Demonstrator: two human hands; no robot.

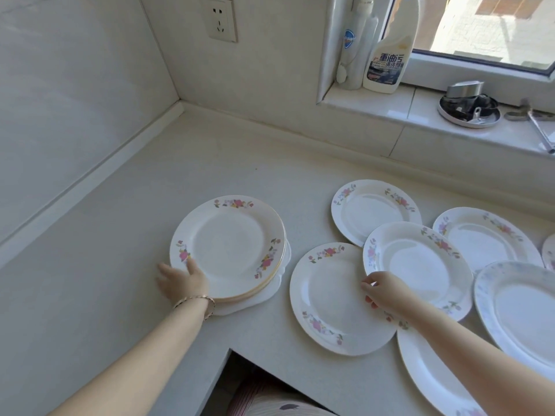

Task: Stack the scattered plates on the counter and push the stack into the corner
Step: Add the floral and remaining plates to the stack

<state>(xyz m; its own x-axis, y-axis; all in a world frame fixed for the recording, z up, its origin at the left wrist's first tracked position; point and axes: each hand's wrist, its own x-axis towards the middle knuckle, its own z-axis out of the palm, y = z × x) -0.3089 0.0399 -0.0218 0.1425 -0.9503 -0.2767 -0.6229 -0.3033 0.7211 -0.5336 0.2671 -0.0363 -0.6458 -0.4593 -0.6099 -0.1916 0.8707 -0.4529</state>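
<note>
Counter [126,235], pale and L-shaped, runs back to a bare corner where two tiled walls meet; that corner is where the finished pile belongs. Stack of floral plates [228,246], a few high on a wavy-edged white base plate, sits well short of it, apparently built nearer the loose plates for easy reach. Loose plates spread to the right, several overlapping: one floral plate [327,298] lies flat beside the stack, and a second, overlapping plate [420,265] rests partly on it. Left hand [183,280], bracelet at the wrist, cups the stack's near-left rim, fingers spread rather than clenched, seemingly steadying it. Right hand [384,291] pinches the overlapping plate's near-left edge, thumb above, likely the next plate to go on the stack.
</note>
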